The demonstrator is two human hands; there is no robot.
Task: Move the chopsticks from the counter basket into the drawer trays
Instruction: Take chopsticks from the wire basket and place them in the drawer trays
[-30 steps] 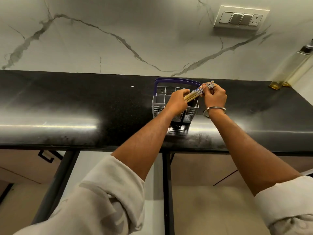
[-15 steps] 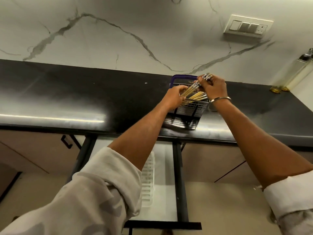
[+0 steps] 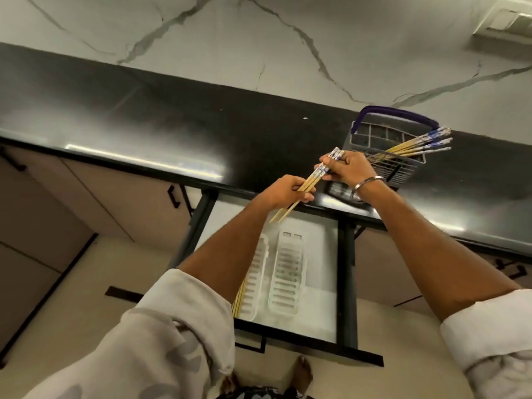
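**Chopstick bundle held over the counter's front edge, above the open drawer**

The black counter (image 3: 201, 131) runs slantwise across the view, its front edge shining. The grey basket (image 3: 400, 165) with the purple handle (image 3: 397, 113) stands on the counter near that edge, right of the hands. Several chopsticks (image 3: 417, 146) lean in the basket, their blue-patterned tops sticking out past its right rim. Left of the basket the counter top shows as a long bare stretch up to the marble wall (image 3: 259, 38).

Below the counter edge the drawer (image 3: 319, 283) stands pulled out, framed by dark rails (image 3: 347, 283). Two white slotted trays lie side by side in it. The left tray (image 3: 256, 283) is partly hidden by the left forearm and has a few chopsticks (image 3: 239, 298) lying along its left side. The right tray (image 3: 288, 272) shows only its slots. To the right of that tray the drawer floor is pale and bare up to the rail.

Both arms reach forward, sleeves pushed up. The left hand (image 3: 283, 191) has its fingers curled round the middle of a held bundle of chopsticks (image 3: 309, 184), just over the counter edge. The right hand (image 3: 348, 169) pinches the bundle's patterned upper end between thumb and fingers, with a metal bangle (image 3: 365, 184) on the wrist; it is just left of the basket and apart from it. The bundle tilts, tops up and toward the counter, plain tips pointing down over the drawer's rear.
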